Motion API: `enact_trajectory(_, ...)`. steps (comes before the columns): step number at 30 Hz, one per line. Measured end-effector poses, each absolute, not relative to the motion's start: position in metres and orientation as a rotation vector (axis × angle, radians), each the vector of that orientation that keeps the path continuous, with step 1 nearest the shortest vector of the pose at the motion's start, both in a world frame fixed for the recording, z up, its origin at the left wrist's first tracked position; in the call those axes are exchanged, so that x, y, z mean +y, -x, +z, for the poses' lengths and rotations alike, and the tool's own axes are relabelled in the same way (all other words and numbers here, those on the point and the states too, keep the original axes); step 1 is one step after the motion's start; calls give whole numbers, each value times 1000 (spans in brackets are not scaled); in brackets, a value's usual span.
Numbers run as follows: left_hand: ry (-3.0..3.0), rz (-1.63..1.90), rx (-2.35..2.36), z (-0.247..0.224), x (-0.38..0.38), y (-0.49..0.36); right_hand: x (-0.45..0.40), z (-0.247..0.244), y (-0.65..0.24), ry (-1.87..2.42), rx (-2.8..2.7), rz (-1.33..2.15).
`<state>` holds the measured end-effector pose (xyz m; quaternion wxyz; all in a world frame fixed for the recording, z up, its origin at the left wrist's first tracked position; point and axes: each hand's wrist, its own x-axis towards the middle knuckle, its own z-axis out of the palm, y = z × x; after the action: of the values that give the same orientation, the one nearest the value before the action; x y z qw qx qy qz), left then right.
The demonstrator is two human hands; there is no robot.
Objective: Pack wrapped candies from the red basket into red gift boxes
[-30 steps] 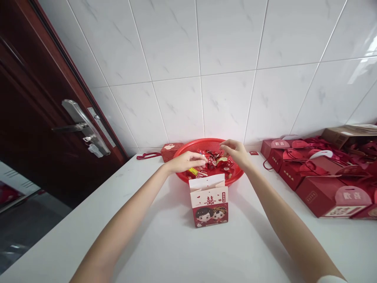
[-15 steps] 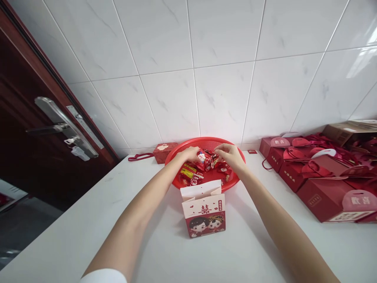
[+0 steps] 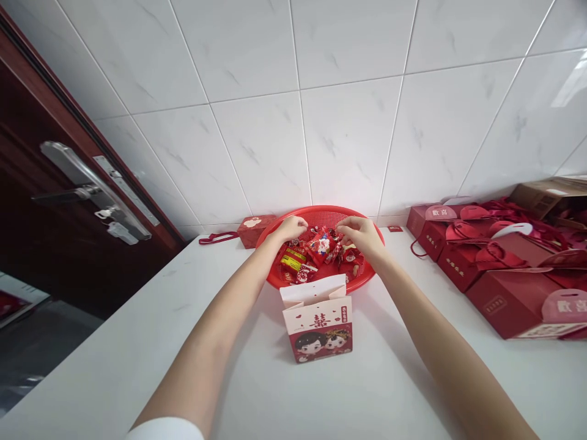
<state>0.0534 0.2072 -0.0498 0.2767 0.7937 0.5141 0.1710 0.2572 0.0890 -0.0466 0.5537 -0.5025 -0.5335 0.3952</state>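
My left hand (image 3: 291, 228) is over the left side of a red plastic basket (image 3: 362, 282), its fingers loosely curled and slightly apart. Nothing shows in its grasp. Over the basket's right side, my right hand (image 3: 361, 234) has thumb and forefinger apart, also with no visible item in them. Between the hands, a red candy packet (image 3: 322, 244) with a white and blue print rests on other wrapped sweets. A yellow-wrapped sweet (image 3: 292, 260) sits below my left hand. In front of the basket, an upright cardboard gift box (image 3: 320, 330) has its top flaps raised.
Several dark red gift boxes (image 3: 498, 302) with ribbons line the right side. A small red box (image 3: 255, 231) with a strap stands left of the basket, and a tiny red packet (image 3: 395, 229) lies near the tiled wall. A door handle (image 3: 92, 189) is at far left.
My left hand has drawn back slightly left from the red candy packet, which now lies in the basket more fully visible. My right hand stays at the basket's right. The view has shifted slightly.
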Motion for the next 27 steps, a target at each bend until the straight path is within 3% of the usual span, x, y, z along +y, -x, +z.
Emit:
enact_trajectory(8,-2310,-10,1335,-48,191,-65,85,-46,-256,1198,-1264,955)
enact_trajectory(14,-2362,-129,1353,-58,186,-74,84,-46,-254,1184,-1289,953)
enact_trajectory(19,-2353,-22,1278,-59,189,-69,83,-46,-253,1174,-1291,948)
enact_trajectory(27,-2201,456,1106,-51,202,-54,85,-45,-254,1192,-1274,967)
